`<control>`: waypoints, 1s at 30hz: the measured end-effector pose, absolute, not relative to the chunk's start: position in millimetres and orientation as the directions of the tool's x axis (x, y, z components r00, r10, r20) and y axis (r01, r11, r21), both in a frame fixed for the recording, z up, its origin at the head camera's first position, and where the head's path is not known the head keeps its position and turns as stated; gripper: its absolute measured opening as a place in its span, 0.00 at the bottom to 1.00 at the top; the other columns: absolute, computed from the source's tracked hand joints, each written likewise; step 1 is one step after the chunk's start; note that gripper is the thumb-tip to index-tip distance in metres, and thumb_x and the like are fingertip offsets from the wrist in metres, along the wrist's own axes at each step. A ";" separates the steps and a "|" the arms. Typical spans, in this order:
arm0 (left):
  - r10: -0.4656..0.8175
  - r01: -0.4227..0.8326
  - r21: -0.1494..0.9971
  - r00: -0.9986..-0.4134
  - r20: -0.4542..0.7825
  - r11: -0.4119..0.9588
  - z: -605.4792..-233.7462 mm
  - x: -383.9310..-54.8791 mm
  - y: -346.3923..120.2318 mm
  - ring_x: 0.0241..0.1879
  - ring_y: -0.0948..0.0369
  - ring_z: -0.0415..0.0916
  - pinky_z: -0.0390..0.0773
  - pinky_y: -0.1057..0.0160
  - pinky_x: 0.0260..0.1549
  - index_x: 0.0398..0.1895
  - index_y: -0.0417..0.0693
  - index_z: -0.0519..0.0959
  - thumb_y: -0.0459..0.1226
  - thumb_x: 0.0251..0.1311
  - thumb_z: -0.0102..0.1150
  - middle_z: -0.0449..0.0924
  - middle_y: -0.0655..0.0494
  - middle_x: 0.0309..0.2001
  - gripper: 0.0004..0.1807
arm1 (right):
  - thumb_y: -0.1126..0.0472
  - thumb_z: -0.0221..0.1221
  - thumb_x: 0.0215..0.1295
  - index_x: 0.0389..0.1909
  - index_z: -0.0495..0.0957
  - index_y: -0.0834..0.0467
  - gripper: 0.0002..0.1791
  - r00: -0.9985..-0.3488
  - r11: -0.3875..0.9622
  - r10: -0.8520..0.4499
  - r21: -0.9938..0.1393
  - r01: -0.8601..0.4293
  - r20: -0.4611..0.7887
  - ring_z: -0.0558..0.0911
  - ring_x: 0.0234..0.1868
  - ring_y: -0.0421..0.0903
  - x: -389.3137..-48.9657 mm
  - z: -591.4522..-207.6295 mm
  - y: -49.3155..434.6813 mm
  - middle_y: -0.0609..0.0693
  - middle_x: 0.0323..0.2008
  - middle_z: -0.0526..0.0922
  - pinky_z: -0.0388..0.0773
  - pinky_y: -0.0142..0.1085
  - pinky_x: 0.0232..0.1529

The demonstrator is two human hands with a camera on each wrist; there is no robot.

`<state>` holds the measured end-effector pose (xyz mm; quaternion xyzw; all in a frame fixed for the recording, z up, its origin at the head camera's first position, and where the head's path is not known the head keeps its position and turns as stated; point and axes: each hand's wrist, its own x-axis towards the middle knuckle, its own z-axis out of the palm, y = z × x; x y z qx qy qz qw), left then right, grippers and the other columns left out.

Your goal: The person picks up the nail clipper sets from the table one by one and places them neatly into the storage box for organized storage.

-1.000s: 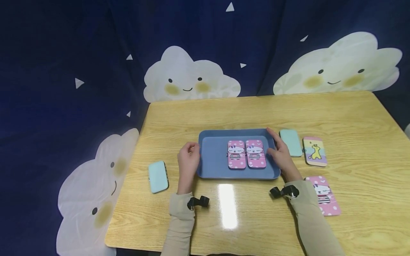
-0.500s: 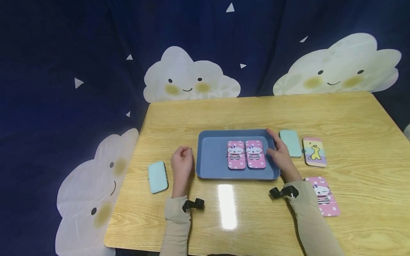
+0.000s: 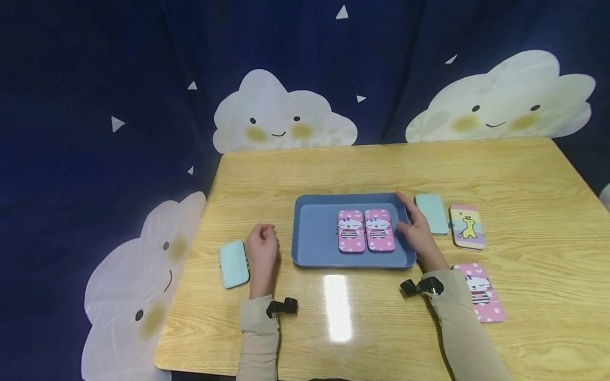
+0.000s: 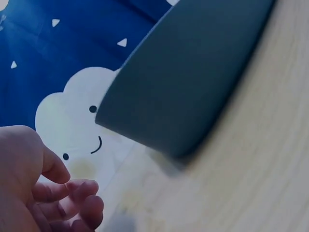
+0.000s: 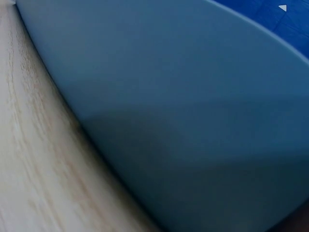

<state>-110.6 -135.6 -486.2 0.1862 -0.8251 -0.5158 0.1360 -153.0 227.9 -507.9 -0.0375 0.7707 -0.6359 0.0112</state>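
A blue rectangular tray (image 3: pixel 314 230) lies on the table. Two pink cases with a cat print stand side by side inside it, a left case (image 3: pixel 351 231) and a right case (image 3: pixel 379 230). My right hand (image 3: pixel 419 238) grips the tray's right wall, thumb inside the rim; its fingers beyond the wall are partly hidden. Apart from the tray, my left hand (image 3: pixel 262 254) is over the table on its left side, beside a mint case (image 3: pixel 234 264). In the left wrist view its fingers (image 4: pixel 89 212) are loosely curled around nothing. The tray's outer wall (image 5: pixel 159 63) fills the right wrist view.
Right of the tray lie another mint case (image 3: pixel 431 214), a striped case with a giraffe (image 3: pixel 467 226) and a pink case (image 3: pixel 483 299), partly covered by the right sleeve (image 3: pixel 459 317). A dark blue curtain (image 3: pixel 305 42) with clouds hangs behind the wooden table (image 3: pixel 333 169).
My left hand has come off the tray's left wall and moved left and nearer, towards the mint case. My right hand stays on the tray, which has barely shifted.
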 end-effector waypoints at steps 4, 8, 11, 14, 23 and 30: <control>-0.458 -0.171 0.893 -0.888 0.043 0.417 -488.9 -109.2 -139.7 0.22 0.57 0.72 0.70 0.61 0.23 0.42 0.39 0.83 0.37 0.70 0.51 0.78 0.52 0.24 0.13 | 0.82 0.48 0.57 0.78 0.52 0.57 0.46 -0.997 0.186 -0.072 -0.982 -0.046 0.033 0.40 0.78 0.54 -153.2 -508.0 227.8 0.56 0.78 0.47 0.34 0.49 0.75; -0.474 -0.173 0.888 -0.879 0.056 0.426 -489.7 -109.0 -146.0 0.20 0.58 0.70 0.69 0.61 0.21 0.42 0.38 0.84 0.37 0.69 0.51 0.78 0.52 0.23 0.13 | 0.82 0.48 0.57 0.78 0.52 0.57 0.46 -0.996 0.176 -0.073 -0.983 -0.058 0.046 0.40 0.78 0.54 -152.9 -508.3 227.4 0.57 0.78 0.47 0.34 0.51 0.75; -0.486 -0.175 0.887 -0.872 0.062 0.427 -489.5 -108.4 -151.1 0.19 0.59 0.69 0.67 0.62 0.19 0.42 0.38 0.84 0.35 0.69 0.49 0.78 0.53 0.22 0.13 | 0.82 0.48 0.56 0.78 0.53 0.57 0.46 -0.996 0.173 -0.069 -0.983 -0.066 0.055 0.40 0.78 0.54 -152.4 -507.9 227.2 0.57 0.78 0.48 0.34 0.49 0.75; -0.496 -0.177 0.891 -0.866 0.061 0.418 -488.7 -106.9 -156.1 0.18 0.60 0.69 0.67 0.64 0.18 0.43 0.39 0.84 0.36 0.70 0.49 0.78 0.52 0.23 0.14 | 0.83 0.48 0.55 0.77 0.53 0.58 0.46 -0.996 0.168 -0.067 -0.984 -0.063 0.052 0.40 0.78 0.54 -152.8 -508.2 227.4 0.57 0.78 0.48 0.34 0.49 0.75; -0.533 -0.152 0.924 -0.844 0.064 0.350 -482.8 -101.0 -171.3 0.14 0.64 0.68 0.67 0.69 0.12 0.47 0.37 0.82 0.35 0.70 0.47 0.77 0.50 0.22 0.14 | 0.83 0.48 0.56 0.77 0.53 0.60 0.45 -0.997 0.155 -0.071 -0.987 -0.035 0.024 0.39 0.78 0.54 -153.3 -506.9 228.2 0.58 0.78 0.46 0.33 0.50 0.75; -0.577 -0.171 0.876 -0.805 0.140 0.451 -478.9 -96.4 -187.2 0.14 0.62 0.68 0.66 0.66 0.15 0.44 0.36 0.83 0.36 0.68 0.50 0.77 0.50 0.21 0.14 | 0.84 0.47 0.54 0.75 0.53 0.66 0.44 -0.996 0.127 -0.084 -0.991 -0.046 0.036 0.39 0.77 0.60 -141.9 -481.3 220.0 0.64 0.77 0.47 0.33 0.54 0.74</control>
